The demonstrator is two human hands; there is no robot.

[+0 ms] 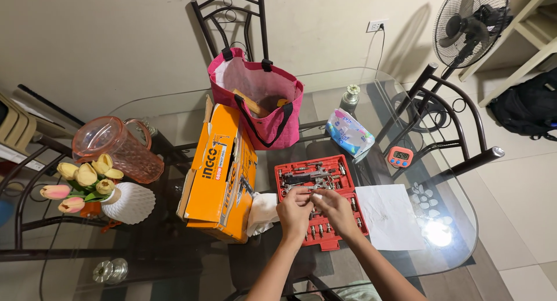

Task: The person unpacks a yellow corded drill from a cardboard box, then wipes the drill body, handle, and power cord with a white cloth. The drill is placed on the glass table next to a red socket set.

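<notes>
Both hands work over the open red socket set case (320, 202), which lies on the glass table (174, 112) directly before the person. The left hand (294, 211) and right hand (335, 211) meet above the case's middle, fingers pinched together on a small metal part (311, 192); which hand bears it cannot be told. The case sits just beside an orange tool box (220, 173) and a white cloth (262, 213), with a sheet of paper (390, 215) touching its right edge.

Risk noted: the part is small and held only at the fingertips. A slip would likely drop it among the loose sockets, or send it off across the hard, smooth glass toward the table edge.
</notes>
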